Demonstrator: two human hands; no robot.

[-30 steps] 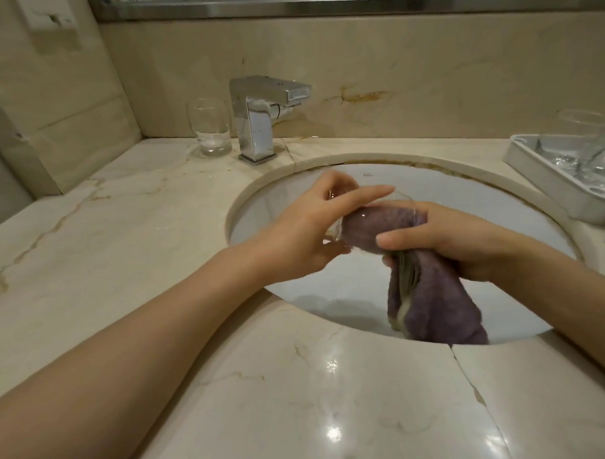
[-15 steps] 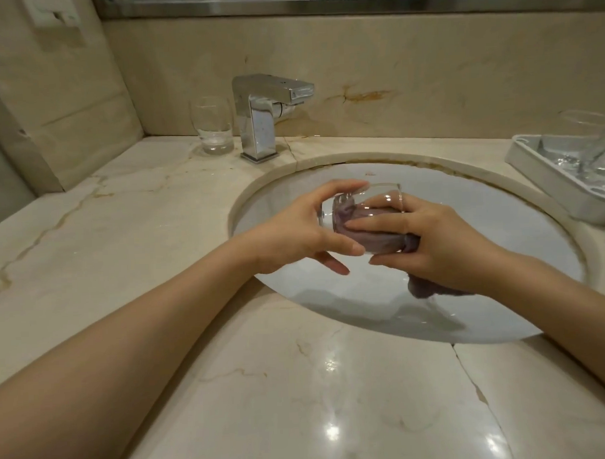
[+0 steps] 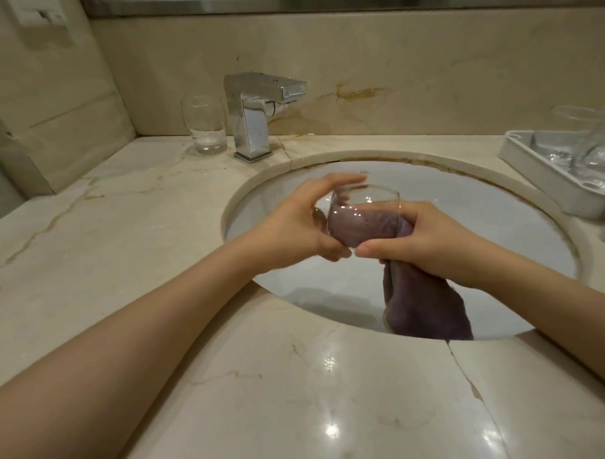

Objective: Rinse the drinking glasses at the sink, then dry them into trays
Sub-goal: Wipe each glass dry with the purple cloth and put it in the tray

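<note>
Purple cloth (image 3: pixel 373 227) fills the glass (image 3: pixel 362 217), which lies tipped over the sink (image 3: pixel 464 203), mouth toward the right hand (image 3: pixel 428 245). That hand grips the cloth; the left hand (image 3: pixel 294 226) curls round the glass's base. Judging by position, the right hand is nearer the tray (image 3: pixel 546 183).

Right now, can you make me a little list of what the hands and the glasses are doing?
left hand: grips the glass over the sink
right hand: holds the purple cloth, which is stuffed into the glass
spare glass: upright beside the tap
tray: on the right, holding more glasses
water: not running
</note>
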